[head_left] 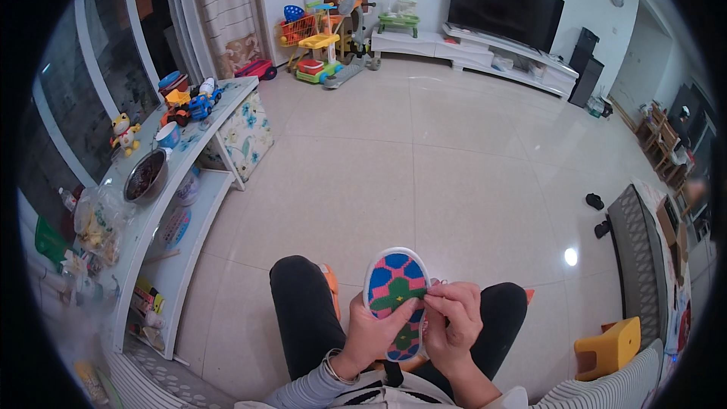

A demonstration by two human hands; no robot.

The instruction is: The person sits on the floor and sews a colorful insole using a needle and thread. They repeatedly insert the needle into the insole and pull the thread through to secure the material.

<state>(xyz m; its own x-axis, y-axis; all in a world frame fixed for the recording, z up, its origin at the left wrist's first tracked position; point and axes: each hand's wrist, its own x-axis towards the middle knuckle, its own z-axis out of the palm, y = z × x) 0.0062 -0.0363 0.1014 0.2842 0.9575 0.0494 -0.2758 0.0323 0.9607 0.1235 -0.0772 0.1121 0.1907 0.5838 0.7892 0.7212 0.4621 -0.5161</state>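
Note:
A stitched insole (399,263) stands tilted upright over my lap, patterned in blue, pink and green with a white rim. My left hand (374,337) grips it by its left side, thumb laid across the front face. At the insole's right edge, the thumb and fingers of my right hand (453,322) are pinched together, touching or very near the rim. Whatever sits in that pinch is too small to make out. The lower right part of the insole is partly covered by my right hand. My knees in dark trousers are spread on both sides.
A white shelf unit (198,174) on the left carries a metal bowl (146,176), plastic bags and toys. To the right stand a yellow stool (608,348) and a grey-sided piece of furniture (632,257). Tiled floor (341,174) stretches toward a television (505,6) and toy carts (319,42).

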